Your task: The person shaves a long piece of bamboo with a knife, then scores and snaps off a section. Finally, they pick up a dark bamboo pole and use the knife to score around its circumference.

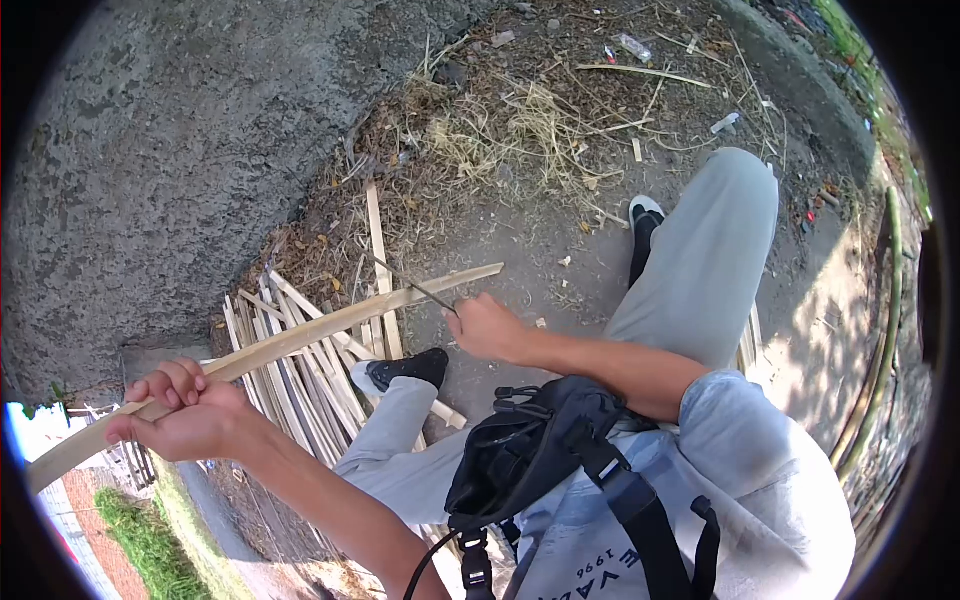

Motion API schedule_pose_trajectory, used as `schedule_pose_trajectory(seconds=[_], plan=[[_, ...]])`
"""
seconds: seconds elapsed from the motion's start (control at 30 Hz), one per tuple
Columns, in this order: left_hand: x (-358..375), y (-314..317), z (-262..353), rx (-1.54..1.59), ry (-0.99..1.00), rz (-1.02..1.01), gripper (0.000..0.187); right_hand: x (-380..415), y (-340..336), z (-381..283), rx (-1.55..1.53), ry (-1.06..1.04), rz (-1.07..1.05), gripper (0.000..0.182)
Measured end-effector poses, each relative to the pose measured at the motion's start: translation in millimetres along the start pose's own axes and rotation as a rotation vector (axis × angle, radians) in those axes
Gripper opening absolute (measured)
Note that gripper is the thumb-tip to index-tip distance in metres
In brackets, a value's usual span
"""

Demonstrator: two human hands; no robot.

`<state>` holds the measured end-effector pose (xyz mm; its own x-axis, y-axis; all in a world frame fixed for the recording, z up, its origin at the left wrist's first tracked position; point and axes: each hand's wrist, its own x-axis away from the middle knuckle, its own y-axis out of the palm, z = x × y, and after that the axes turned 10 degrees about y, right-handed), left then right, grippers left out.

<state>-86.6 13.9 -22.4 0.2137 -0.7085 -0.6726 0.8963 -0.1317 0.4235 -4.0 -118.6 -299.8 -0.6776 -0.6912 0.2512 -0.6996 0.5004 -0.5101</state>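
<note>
A long, pale bamboo strip (290,342) slants from the lower left edge up to the middle of the head view. My left hand (190,410) is wrapped round its lower left part, fingers closed over it. Near the strip's other end, my right hand (485,328) is closed on a knife (425,291). Its thin dark blade appears nearly edge-on and crosses the strip, reaching past it to the upper left. The handle is hidden in my fist.
Cut strips (300,375) lie in a pile beneath the held one, beside my shoe (405,370). A rough grey concrete block (190,150) rises at the left. Dry shavings (510,130) and plastic litter (633,47) cover the ground ahead. Long poles (885,330) lie at the right.
</note>
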Motion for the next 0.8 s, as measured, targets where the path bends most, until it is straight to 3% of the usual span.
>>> schedule_pose_trajectory(seconds=[0.1, 0.2, 0.4, 0.47, 0.57, 0.67, 0.8], plan=[[6.0, -0.8, 7.2, -0.019, 0.005, -0.003, 0.058, -18.0, 37.5, 49.8, 0.029, 0.120, -0.078, 0.031], [-0.2, -11.0, 7.2, -0.003, 0.016, 0.023, 0.058, -27.0, 9.3, 53.1, 0.070, 0.149, -0.191, 0.032], [-1.2, -13.4, -3.4, -0.016, -0.016, 0.007, 0.059, -2.1, 24.9, 28.1, 0.059, 0.040, 0.028, 0.030], [-7.9, -10.2, 4.2, 0.005, -0.021, 0.005, 0.059, -29.6, 50.3, 100.4, 0.167, 0.216, -0.100, 0.029], [-8.7, -11.8, 3.2, 0.006, -0.035, 0.091, 0.058, -46.0, 37.7, 99.7, 0.415, -0.043, -0.233, 0.027], [-12.5, -15.4, -3.4, 0.007, -0.025, 0.018, 0.058, -8.1, 19.9, 35.2, 0.104, 0.082, -0.028, 0.024], [-15.9, -20.3, -6.2, 0.023, -0.039, -0.001, 0.058, -19.4, 43.0, 98.9, 0.170, 0.132, -0.095, 0.029]])
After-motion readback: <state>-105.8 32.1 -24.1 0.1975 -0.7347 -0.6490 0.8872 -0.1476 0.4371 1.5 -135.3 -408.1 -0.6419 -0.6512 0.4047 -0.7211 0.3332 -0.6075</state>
